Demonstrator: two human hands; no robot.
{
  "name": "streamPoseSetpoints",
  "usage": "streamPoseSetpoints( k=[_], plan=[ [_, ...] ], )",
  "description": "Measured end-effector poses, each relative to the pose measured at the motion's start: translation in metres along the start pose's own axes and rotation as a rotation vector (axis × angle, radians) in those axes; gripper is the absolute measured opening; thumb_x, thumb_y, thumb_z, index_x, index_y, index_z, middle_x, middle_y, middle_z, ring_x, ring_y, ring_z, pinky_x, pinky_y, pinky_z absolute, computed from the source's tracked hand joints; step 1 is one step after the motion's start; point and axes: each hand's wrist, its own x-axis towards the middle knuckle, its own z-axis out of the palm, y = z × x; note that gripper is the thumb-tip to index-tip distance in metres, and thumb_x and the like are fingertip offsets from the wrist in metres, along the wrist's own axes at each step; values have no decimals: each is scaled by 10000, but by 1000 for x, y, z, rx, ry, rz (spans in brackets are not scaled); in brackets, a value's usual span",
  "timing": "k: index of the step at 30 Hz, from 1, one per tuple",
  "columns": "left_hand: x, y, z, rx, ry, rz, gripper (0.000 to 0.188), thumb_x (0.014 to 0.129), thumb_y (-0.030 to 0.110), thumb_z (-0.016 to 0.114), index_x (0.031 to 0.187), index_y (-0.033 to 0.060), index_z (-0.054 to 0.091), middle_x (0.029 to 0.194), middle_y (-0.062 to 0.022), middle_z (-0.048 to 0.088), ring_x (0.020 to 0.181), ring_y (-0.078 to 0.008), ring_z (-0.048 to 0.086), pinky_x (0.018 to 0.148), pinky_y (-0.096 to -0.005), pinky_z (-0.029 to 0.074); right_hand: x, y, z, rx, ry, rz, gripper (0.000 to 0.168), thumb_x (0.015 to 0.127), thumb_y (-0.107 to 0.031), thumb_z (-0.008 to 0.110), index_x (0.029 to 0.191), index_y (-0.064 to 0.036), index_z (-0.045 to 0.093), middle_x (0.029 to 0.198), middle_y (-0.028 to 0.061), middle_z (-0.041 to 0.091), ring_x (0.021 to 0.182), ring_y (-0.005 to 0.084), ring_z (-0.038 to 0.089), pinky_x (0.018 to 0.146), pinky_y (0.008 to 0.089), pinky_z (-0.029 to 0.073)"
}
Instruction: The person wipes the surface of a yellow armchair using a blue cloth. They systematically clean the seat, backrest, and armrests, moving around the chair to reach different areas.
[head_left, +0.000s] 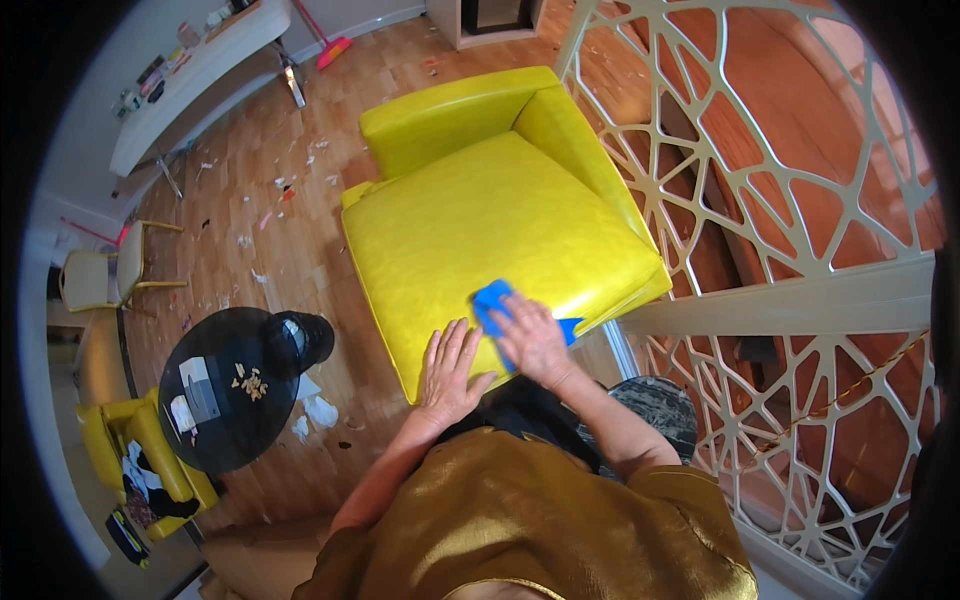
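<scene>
Before me is a yellow leather sofa seat (465, 217) with a low arm and back along its far and right sides. My right hand (532, 341) presses a blue cloth (492, 300) onto the near part of the seat; both look slightly blurred. Part of the cloth sticks out to the right of that hand, over the seat's near edge. Flat on the leather, just left of the cloth, rests my left hand (450, 367), fingers spread and holding nothing.
A white lattice partition (757, 300) borders the sofa on the right. On the left stands an oval dark glass table (247, 435) with a tissue box. Paper scraps litter the wooden floor (255, 225). A dark stool (660, 412) is beside my right arm.
</scene>
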Motion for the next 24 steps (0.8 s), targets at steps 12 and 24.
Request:
streamPoseSetpoints(
  k=[12,24],
  plan=[
    [64,36,45,113,-70,5,784,910,488,647,1506,44,399,1574,-248,313,1480,-417,249,1220,-532,154,-16,104,-9,-52,333,279,384,888,-161,654,1247,-27,633,1372,212,546,1318,424,487,1097,515,382],
    [140,76,79,278,-200,-1,853,929,583,557,1537,29,332,1608,-233,264,1522,-361,178,1231,-512,101,-28,229,-37,-86,229,472,405,985,-296,564,1325,-78,606,1415,185,538,1394,358,430,1123,517,337]
  ],
)
